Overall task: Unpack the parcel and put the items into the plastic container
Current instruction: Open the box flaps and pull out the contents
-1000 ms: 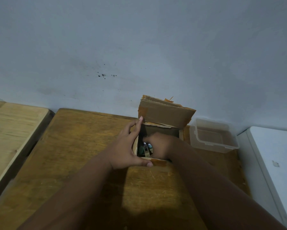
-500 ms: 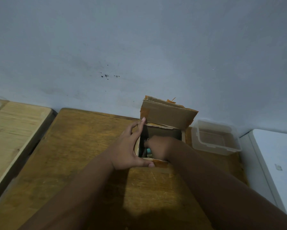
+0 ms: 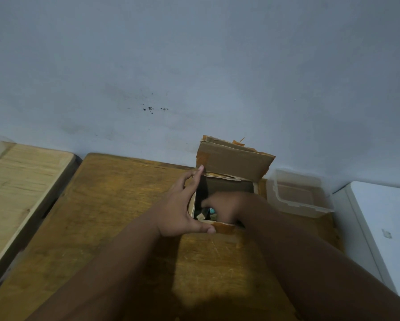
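My left grip (image 3: 180, 209), fingers straight, braces the open parcel (image 3: 233, 162) on the tabletop (image 3: 124, 205). My right grip (image 3: 226, 205) is inside it, too blurred to tell its hold. The items (image 3: 208, 213) are not yet unpacked, and the plastic container (image 3: 287, 202) alongside looks empty.

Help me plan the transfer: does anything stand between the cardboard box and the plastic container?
Nothing visible does. The plastic container sits open just right of the cardboard box, with only a bare strip of wooden table between them. The right hand, down inside the box, only has to clear its right wall.

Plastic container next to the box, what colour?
Clear, see-through plastic container; the head view shows it best.
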